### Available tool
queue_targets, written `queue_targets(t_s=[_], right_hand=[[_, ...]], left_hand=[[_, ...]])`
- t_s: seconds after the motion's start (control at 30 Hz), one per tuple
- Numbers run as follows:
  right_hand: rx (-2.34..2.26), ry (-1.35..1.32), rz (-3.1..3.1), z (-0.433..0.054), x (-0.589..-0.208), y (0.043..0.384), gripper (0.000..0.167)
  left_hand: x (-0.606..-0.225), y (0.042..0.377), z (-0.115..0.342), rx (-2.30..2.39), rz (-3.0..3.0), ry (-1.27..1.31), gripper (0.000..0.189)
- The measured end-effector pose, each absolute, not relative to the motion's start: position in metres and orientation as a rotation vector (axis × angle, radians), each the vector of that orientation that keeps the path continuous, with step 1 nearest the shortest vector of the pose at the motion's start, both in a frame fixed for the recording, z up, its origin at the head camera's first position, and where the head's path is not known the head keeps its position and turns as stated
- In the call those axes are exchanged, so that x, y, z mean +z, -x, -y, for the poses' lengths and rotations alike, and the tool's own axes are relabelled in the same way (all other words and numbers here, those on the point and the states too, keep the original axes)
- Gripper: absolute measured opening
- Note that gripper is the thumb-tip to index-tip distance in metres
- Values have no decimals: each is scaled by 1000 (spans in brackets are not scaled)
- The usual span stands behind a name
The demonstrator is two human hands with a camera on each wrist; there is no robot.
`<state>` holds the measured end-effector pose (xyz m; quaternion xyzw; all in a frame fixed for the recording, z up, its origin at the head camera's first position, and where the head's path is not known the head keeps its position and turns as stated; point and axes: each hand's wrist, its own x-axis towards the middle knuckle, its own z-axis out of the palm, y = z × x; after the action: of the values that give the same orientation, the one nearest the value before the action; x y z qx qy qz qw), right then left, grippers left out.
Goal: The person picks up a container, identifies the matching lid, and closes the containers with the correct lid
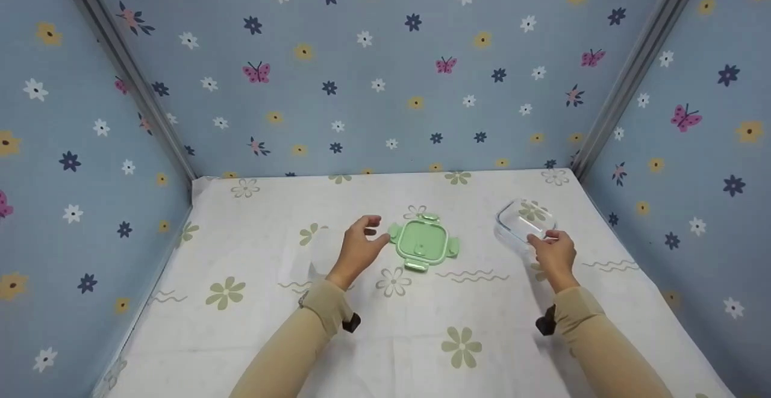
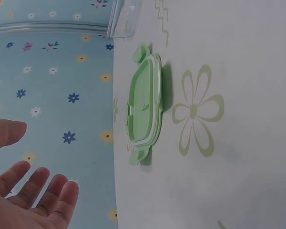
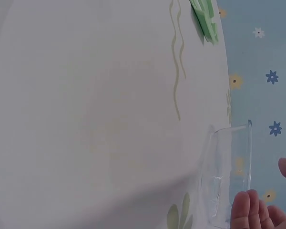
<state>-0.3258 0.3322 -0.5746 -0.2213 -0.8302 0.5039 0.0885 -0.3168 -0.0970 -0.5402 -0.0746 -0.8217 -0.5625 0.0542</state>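
Observation:
A green snap-lock lid (image 1: pixel 423 241) with flaps on its sides lies flat on the tablecloth. My left hand (image 1: pixel 359 247) hovers just left of the lid, thumb and fingers spread apart with nothing between them. In the left wrist view, that hand (image 2: pixel 33 191) has its fingers loosely bent. To the right stands a clear glass food container (image 1: pixel 525 220), upright, its cavity facing up. At its near right corner is my right hand (image 1: pixel 554 253). The right wrist view shows fingers (image 3: pixel 248 210) overlapping the container wall (image 3: pixel 224 176), with the thumb held away from the rim.
A white tablecloth (image 1: pixel 241 338) with green flower and wave prints covers the table. Blue flowered panels (image 1: pixel 355 73) enclose the back and both sides, with grey posts (image 1: pixel 638 67) at the corners. A dark wrist device (image 1: pixel 351 323) sits under each sleeve cuff.

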Motion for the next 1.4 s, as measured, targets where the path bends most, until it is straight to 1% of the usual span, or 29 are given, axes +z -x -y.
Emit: queue_targets(t_s=[0.33,0.5,0.77,1.4], right_hand=[[1575,798,2518,-339,-581,330,74],[1637,848,2522,-341,-583,335,78],[1726,931,2473,-344,-582,342,76],[1890,1076,2330,-351,-581,352,63]], left_hand=[[-554,317,85,-1726,2485,287,43],[-560,315,79,-1756,2482,304,43],[-565,312,69,-1801,2494,319,42],[-572,309,53,-1949,2473,349,46]])
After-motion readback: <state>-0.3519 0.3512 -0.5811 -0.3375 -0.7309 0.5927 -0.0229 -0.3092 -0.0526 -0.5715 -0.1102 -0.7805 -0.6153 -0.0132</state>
